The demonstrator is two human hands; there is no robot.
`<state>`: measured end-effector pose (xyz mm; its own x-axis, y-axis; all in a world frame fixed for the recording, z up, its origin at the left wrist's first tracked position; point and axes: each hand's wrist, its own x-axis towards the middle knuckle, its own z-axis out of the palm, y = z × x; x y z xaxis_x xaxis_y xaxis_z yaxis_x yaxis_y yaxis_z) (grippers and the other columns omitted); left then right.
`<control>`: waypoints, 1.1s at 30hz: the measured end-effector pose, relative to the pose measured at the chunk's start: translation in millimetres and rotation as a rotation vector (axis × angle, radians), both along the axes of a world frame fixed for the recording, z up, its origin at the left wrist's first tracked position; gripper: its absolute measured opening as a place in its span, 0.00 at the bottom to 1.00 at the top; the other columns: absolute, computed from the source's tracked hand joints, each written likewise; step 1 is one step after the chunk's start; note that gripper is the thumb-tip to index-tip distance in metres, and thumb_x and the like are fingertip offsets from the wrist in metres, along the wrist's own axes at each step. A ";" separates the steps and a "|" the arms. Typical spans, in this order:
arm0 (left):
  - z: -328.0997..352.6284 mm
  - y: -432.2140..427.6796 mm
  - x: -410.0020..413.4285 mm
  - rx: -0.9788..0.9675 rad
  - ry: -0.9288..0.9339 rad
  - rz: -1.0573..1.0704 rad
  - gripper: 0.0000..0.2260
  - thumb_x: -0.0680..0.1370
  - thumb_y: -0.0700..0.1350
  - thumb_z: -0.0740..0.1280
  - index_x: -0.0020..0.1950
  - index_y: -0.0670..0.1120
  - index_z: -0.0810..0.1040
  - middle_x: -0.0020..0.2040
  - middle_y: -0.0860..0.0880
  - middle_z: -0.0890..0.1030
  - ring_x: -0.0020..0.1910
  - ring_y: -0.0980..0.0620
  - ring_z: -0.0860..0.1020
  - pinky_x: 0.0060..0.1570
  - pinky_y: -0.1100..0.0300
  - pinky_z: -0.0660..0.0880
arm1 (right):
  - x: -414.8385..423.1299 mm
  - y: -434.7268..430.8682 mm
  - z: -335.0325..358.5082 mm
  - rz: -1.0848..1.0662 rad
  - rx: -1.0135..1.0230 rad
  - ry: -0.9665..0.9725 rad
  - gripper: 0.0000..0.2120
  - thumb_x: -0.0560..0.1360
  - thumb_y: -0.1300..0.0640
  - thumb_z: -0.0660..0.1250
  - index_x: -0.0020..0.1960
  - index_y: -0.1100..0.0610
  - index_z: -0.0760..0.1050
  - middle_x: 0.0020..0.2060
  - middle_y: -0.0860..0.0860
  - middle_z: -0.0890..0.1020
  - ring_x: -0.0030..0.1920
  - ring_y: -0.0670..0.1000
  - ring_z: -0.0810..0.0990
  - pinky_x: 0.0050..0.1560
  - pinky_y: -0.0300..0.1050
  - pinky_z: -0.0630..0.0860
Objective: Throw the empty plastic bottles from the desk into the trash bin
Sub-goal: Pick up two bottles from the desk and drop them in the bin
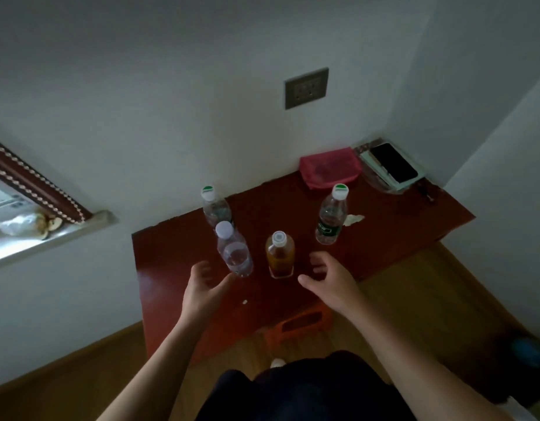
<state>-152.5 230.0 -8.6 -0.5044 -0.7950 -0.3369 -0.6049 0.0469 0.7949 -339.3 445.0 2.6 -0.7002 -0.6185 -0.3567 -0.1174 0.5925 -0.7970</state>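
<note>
four bottles are standing upright on the red surface (399, 220): clear bottle (234, 253) at 9 o'clock of the amber bottle (280, 255), two green-capped ones at 11 (215, 206) and 1 (331, 220). left hand (206, 287) and right hand (329, 278) are hovering near, fingers spread, grasping nothing.

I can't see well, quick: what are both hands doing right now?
Left hand: open, holding nothing, close beside the clear bottle.
Right hand: open, holding nothing, just right of the orange bottle.
</note>
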 end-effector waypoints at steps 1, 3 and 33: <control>1.0 -7.6 -4.1 0.001 0.010 -0.012 0.38 0.67 0.62 0.77 0.71 0.51 0.66 0.60 0.53 0.76 0.58 0.53 0.77 0.56 0.52 0.79 | -0.2 -10.7 0.3 0.009 -0.009 0.017 0.35 0.70 0.41 0.73 0.72 0.49 0.66 0.66 0.44 0.74 0.65 0.45 0.75 0.64 0.50 0.76; 3.6 -18.4 -13.3 0.002 0.037 -0.039 0.41 0.64 0.62 0.78 0.72 0.54 0.66 0.61 0.54 0.77 0.59 0.54 0.77 0.57 0.51 0.79 | -2.5 -29.4 1.1 0.027 -0.015 0.064 0.40 0.68 0.41 0.74 0.75 0.50 0.62 0.70 0.46 0.71 0.70 0.48 0.71 0.68 0.51 0.72; 10.9 119.1 91.0 -0.112 0.056 0.761 0.21 0.69 0.54 0.78 0.58 0.55 0.75 0.52 0.57 0.82 0.53 0.58 0.81 0.54 0.58 0.77 | -21.0 -94.2 10.0 0.734 -0.209 -0.030 0.26 0.63 0.41 0.78 0.59 0.43 0.76 0.49 0.40 0.84 0.49 0.40 0.82 0.53 0.44 0.79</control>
<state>-61.4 349.1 2.4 0.1811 -0.9575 -0.2245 -0.4618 -0.2844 0.8402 -360.2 350.8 12.6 -0.0757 -0.9783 -0.1929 -0.3993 0.2071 -0.8931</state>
